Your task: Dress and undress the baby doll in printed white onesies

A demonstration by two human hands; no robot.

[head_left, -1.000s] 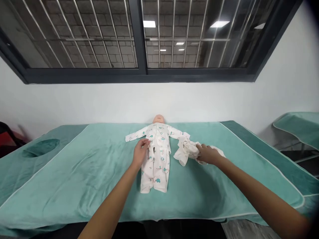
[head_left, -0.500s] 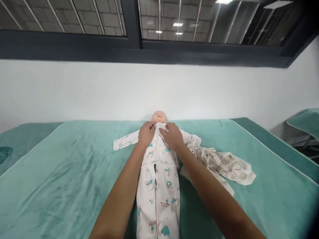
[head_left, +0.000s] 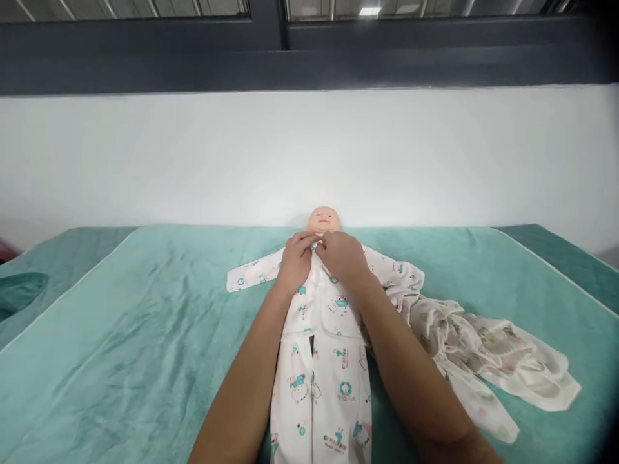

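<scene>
A baby doll [head_left: 324, 218] lies on its back with its head toward the wall. It wears a white baby jacket [head_left: 316, 303] with teal and pink prints, its sleeves spread to both sides. Below are matching white trousers [head_left: 322, 393] with a gap at the front waist. My left hand [head_left: 297, 258] pinches the jacket's collar just under the doll's chin. Close beside it, my right hand [head_left: 342, 256] has its fingers closed on the same neckline. The fingertips nearly meet, and the fastening between them is hidden.
Crumpled white printed baby clothes [head_left: 478, 354] lie to the right of the doll. Everything rests on a green blanket [head_left: 159, 335] over a bed-like surface. Behind stands a white wall [head_left: 217, 161] beneath a dark window frame [head_left: 193, 64].
My two hands have come closer together at the collar, the right one moving in toward the left. The view has tilted down and drawn nearer.
</scene>
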